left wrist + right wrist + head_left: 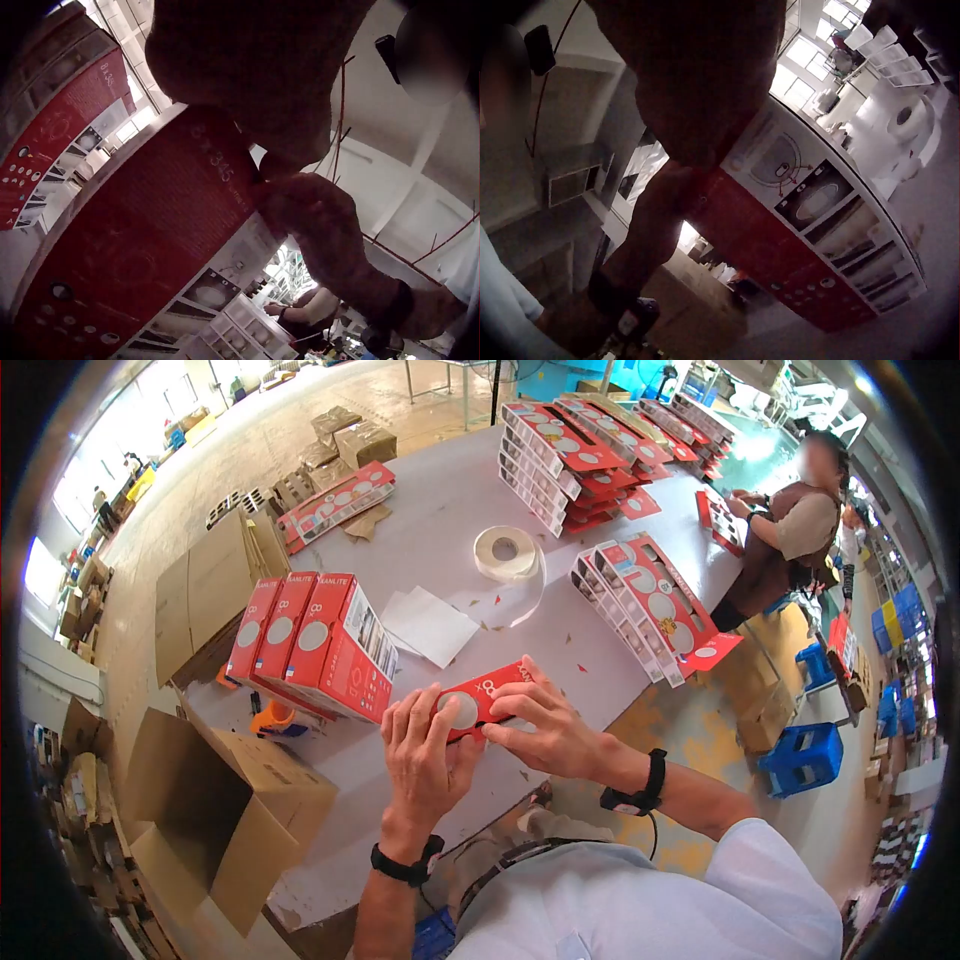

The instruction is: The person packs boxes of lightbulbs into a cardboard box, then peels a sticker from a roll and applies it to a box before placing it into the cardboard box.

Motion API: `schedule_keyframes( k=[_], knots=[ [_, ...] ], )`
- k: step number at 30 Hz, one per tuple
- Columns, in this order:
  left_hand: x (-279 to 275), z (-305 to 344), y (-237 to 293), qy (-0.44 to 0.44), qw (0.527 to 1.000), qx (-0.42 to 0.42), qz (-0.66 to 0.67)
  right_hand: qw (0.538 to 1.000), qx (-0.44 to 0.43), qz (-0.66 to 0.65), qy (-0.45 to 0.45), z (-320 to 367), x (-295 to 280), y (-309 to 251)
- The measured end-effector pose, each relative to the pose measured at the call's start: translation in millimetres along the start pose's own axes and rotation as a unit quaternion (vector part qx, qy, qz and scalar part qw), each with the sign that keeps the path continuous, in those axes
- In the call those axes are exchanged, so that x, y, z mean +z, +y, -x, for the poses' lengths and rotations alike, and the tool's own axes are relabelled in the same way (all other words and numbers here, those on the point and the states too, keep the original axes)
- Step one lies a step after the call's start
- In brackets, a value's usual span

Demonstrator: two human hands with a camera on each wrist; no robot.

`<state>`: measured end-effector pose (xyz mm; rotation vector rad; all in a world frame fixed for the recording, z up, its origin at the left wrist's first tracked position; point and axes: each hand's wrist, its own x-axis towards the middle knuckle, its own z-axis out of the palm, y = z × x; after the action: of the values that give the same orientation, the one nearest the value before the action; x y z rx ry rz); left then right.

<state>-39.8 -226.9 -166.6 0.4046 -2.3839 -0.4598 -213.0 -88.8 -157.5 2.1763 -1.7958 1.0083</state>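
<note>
A red and white carton [462, 712] marked "x8" is held upright over the near edge of the table, between both hands. My left hand [424, 755] grips its left end, fingers over the top and thumb on the near side. At the other end, my right hand [548, 732] holds the top edge with bent fingers. In the left wrist view the carton's printed red side [127, 232] fills the lower left. The right wrist view shows its picture panel [821, 199]. Three similar cartons [328, 635] stand side by side just left of the hands.
A tape roll [490, 552] and white sheets [432, 625] lie on the table [430, 500]. Stacks of red cartons [640, 595] stand to the right and at the back [550, 460]. An open cardboard box [270, 780] is at the left. Another person [800, 525] works at the right.
</note>
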Motion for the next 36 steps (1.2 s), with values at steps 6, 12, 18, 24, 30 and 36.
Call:
schedule_keyframes(
  k=[6, 12, 18, 24, 30, 36],
  knots=[
    [-5, 1, 1, -0.019, 1.0, 0.018, -0.004, 1.0, -0.008, -0.011, 0.009, 4, 5, 3],
    [-1, 3, -2, -0.012, 0.999, 0.027, -0.036, 1.0, -0.021, -0.011, 0.015, 6, 8, 1],
    [8, -1, 1, 0.033, 0.996, 0.063, -0.049, 0.993, -0.069, -0.075, 0.051, 27, 43, 19],
    [-1, -6, 9, 0.028, 0.99, 0.101, -0.096, 0.996, -0.02, -0.023, 0.085, 11, 33, -3],
    [0, -2, 2, 0.029, 0.991, 0.109, -0.075, 0.997, -0.018, -0.026, 0.064, 12, 32, -2],
    [1, -3, 0, 0.036, 0.989, 0.117, -0.088, 0.995, -0.022, 0.007, 0.098, 11, 36, -1]
  ],
)
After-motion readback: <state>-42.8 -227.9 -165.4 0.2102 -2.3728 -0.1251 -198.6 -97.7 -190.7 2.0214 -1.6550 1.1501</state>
